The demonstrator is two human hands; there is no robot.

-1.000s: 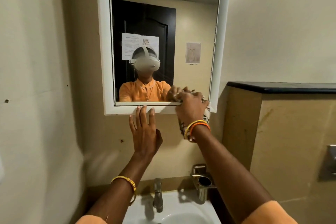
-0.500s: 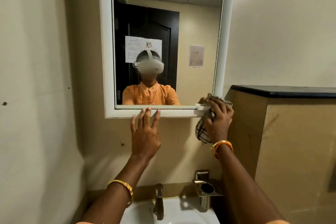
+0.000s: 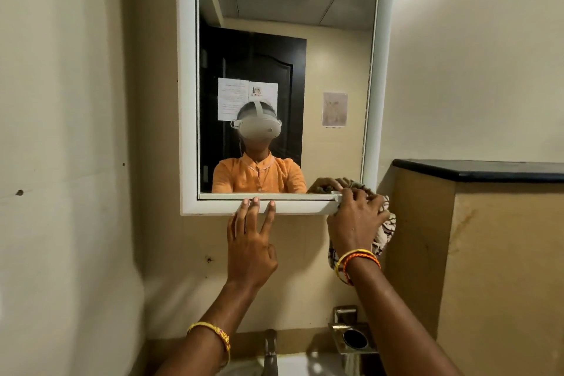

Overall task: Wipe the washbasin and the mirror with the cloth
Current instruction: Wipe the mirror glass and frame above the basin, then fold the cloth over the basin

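Light where I stand is dim and warm, giving the cream plaster wall a yellow cast. The white-framed rectangular mirror throws a broad soft shadow leftward, so the source sits to my right. No glare on the glass. Focus is fair at centre; wide-angle bending curves the frame's edges. My forearms near the lower border are slightly soft.

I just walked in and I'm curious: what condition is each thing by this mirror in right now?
Mirror: hung on the wall, lower right corner being wiped.
Cloth: bunched, gripped against the frame's corner.
Right hand: grips the cloth.
Left hand: fingers straight, tips touching the frame's bottom edge.
Tap: no water seen running.
Metal holder: looks empty.
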